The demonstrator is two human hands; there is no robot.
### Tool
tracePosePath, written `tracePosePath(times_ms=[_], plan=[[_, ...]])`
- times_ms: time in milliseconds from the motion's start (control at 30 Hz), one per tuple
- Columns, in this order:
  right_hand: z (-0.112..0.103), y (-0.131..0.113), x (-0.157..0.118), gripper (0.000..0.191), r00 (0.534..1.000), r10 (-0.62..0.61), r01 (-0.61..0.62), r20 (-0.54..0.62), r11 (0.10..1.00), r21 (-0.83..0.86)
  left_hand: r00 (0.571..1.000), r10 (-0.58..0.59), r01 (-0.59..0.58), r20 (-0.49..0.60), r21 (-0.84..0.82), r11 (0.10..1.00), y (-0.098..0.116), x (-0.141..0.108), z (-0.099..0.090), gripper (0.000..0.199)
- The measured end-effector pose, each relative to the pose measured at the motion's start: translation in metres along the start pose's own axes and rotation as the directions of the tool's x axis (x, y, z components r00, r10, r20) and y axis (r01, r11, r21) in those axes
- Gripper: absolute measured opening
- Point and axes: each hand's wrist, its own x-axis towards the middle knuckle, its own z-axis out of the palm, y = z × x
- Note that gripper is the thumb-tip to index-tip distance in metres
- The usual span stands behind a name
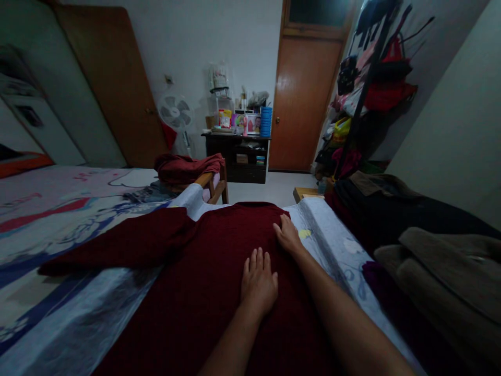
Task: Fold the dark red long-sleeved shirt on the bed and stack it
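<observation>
A dark red long-sleeved top (pixel 219 271) lies spread over the bed, its neckline at the far end. One sleeve stretches out to the left; the other cannot be seen at the right side. My left hand (pixel 259 282) rests flat on the middle of the top, palm down, with its fingers extended. Farther up, my right hand (pixel 288 235) lies on the top's right shoulder edge, thumb apart from the fingers. Neither hand shows anything gripped in it.
Folded dark and grey-brown clothes (pixel 442 266) are piled along the right. A wooden bed-end post (pixel 204 180) with a red cloth (pixel 190 168) stands beyond the left sleeve. Farther back are a fan (pixel 176 112), a black cabinet (pixel 217 162), a door (pixel 303 104) and hanging bags (pixel 385 94).
</observation>
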Motion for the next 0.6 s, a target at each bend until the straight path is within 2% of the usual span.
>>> tracePosePath(times_ms=[133,233,433,600], plan=[[0.011,-0.010,-0.023,0.069,0.998,0.014,-0.011,0.060,0.998,-0.056,1.000,0.000,0.000,-0.012,0.002,1.000,-0.001,0.000,0.001,0.058],[0.012,-0.010,-0.024,0.071,0.998,0.017,-0.011,0.068,0.996,-0.086,0.999,0.011,-0.011,-0.033,-0.016,1.000,-0.002,-0.001,0.004,0.057],[0.006,0.003,-0.015,0.069,0.996,0.043,-0.036,0.077,0.995,-0.089,0.999,0.033,-0.034,-0.036,-0.051,0.998,-0.005,-0.001,0.007,0.059],[0.001,0.016,-0.029,0.066,0.995,0.011,-0.002,0.095,0.996,-0.087,0.999,0.039,-0.039,-0.011,-0.069,0.997,-0.005,0.000,0.006,0.070]])
